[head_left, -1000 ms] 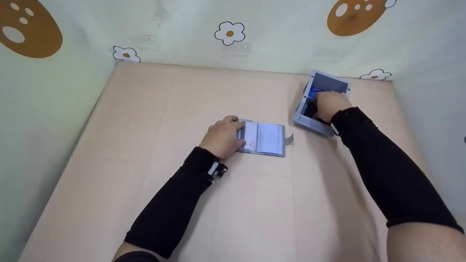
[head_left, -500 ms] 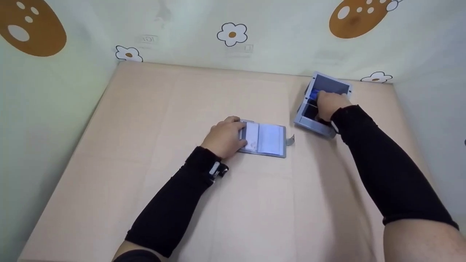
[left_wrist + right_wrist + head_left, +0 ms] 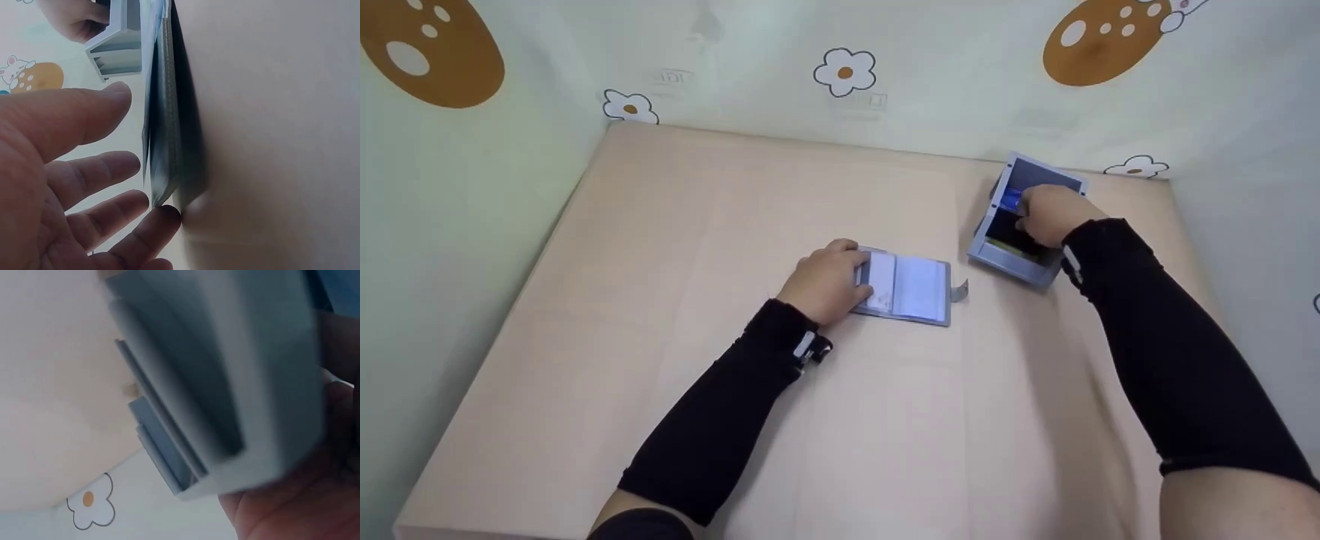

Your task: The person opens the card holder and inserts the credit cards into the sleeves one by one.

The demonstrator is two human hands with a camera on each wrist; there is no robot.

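I'd steady the open wallet (image 3: 919,289) with the left hand (image 3: 823,283), fingers spread, and go gently in the far-right box (image 3: 1005,263): I can't tell whether the right hand (image 3: 1056,213) pinches anything.

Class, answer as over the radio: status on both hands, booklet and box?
Left hand touching open booklet on table. Right hand partly inside grey box, grip unclear. In the way: right hand hides part of the box's interior.

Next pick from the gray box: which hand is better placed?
Probably the right hand: it's at the gray box, next to the blue item. The left hand touches the open wallet-like case, farther off.
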